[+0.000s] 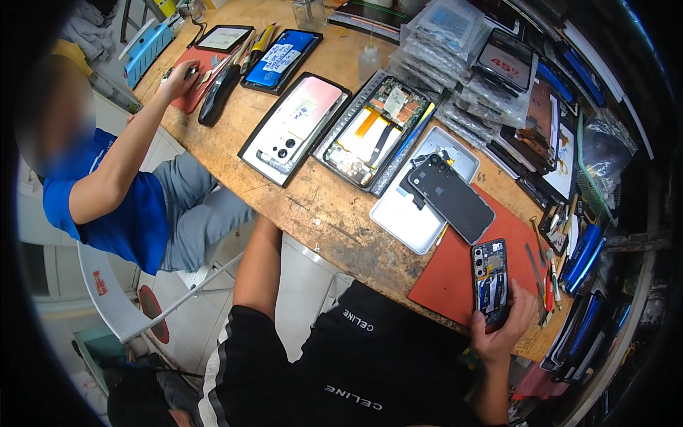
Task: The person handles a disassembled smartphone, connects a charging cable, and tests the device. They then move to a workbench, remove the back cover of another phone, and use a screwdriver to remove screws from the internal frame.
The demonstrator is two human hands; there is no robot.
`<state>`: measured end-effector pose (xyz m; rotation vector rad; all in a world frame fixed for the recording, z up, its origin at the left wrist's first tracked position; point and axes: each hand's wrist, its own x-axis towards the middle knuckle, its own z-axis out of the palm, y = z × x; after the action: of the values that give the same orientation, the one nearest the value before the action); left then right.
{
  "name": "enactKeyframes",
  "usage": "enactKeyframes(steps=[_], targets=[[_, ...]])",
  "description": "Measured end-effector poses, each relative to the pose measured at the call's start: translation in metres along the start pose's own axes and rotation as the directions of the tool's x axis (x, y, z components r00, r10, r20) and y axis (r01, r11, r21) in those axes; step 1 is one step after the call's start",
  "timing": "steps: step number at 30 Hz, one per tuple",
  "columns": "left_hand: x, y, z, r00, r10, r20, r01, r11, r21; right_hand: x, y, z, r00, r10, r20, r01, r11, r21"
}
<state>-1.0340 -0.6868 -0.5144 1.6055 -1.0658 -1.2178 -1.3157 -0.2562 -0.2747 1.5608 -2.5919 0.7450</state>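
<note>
My right hand [504, 324] grips the lower end of an opened smartphone [489, 277], thumb on one side and fingers on the other. The phone's back is off, so its camera lenses, circuit board and flex cables show. It lies over a red mat [448, 274] near the table's front edge. Just beyond it, a black phone back cover [455, 199] leans across a white tray [404, 226], overlapping the mat. My left hand is not in view; a bare limb [257, 270] coming from my black clothing disappears under the table edge.
Left of the tray sit an opened phone in a box [377, 132], a pink-white phone [299, 128] and a blue phone [283, 60]. Bagged parts [441, 53] are stacked at the back. Tweezers and screwdrivers [548, 281] line the right. A seated co-worker's hand [178, 80] is at far left.
</note>
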Motion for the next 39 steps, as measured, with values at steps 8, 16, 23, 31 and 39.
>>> enactKeyframes(steps=[8,16,23,31,39], targets=[[-0.026,-0.003,0.016,0.966,0.250,-0.057,-0.223,0.928,0.298,0.003,-0.006,0.002,0.999,-0.032,-0.027,0.031,0.998,-0.049],[-0.254,0.005,0.041,0.415,0.545,0.728,-0.909,0.275,0.313,0.003,-0.002,0.003,0.998,-0.024,-0.054,0.019,0.996,-0.086],[-0.332,0.143,0.021,-0.431,0.106,0.896,-0.392,0.873,-0.292,0.002,0.001,0.004,0.995,-0.039,-0.087,0.033,0.997,-0.071],[-0.409,0.254,0.078,-0.273,0.845,0.460,-0.197,0.418,-0.887,-0.007,0.003,0.007,0.992,-0.032,-0.124,0.029,0.999,-0.025],[-0.379,0.243,0.071,-0.574,0.624,0.530,-0.178,0.537,-0.825,-0.008,0.012,0.005,0.984,-0.066,-0.166,0.063,0.998,-0.022]])
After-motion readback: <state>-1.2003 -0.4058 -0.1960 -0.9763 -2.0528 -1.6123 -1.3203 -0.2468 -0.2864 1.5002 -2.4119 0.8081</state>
